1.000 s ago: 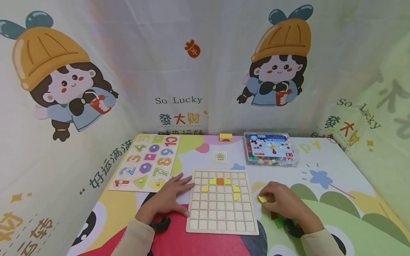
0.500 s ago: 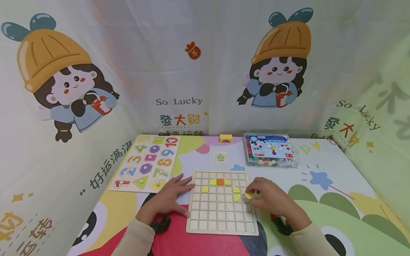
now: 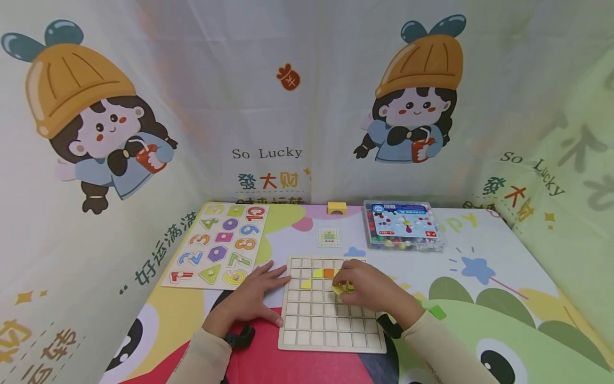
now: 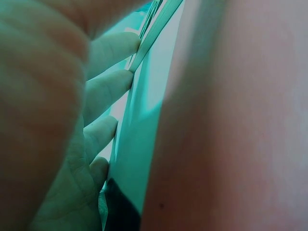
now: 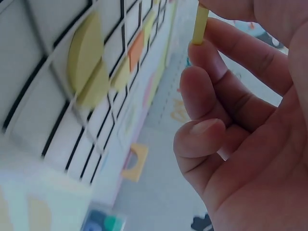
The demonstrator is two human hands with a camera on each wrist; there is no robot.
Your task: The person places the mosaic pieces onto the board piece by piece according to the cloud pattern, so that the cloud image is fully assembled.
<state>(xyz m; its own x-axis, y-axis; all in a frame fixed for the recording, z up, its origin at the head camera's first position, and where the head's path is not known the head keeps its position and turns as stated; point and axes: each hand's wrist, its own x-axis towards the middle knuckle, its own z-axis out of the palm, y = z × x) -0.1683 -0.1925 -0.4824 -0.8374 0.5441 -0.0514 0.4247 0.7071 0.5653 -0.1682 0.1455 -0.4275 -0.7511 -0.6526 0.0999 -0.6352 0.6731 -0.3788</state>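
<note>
**Holding steady while aiming small**

A flat counter (image 3: 297, 368) covered in a bright cartoon print is carrying a pale wooden grid board (image 3: 317, 322). Keeping that board from sliding is probably 1 half of doing this well, so light, even pressure at the edge is making sense. The left hand (image 3: 251, 296) is bracing there, its fingers spreading wide, their tips touching the board's left side and gripping nothing. The right hand (image 3: 371, 288) is hovering over the board's upper right part, its thumb and fingers narrowing into a pinch. Beyond the board, a small white card printed with a gridded figure (image 3: 329, 238) is lying, likely worth checking. The pinch is holding a thin yellow tile with a curved edge (image 5: 199, 26) above the cells; turning it correctly, then lowering it flat into 1 cell without nudging the orange square tile (image 3: 328, 273), is seeming wisest.
</note>
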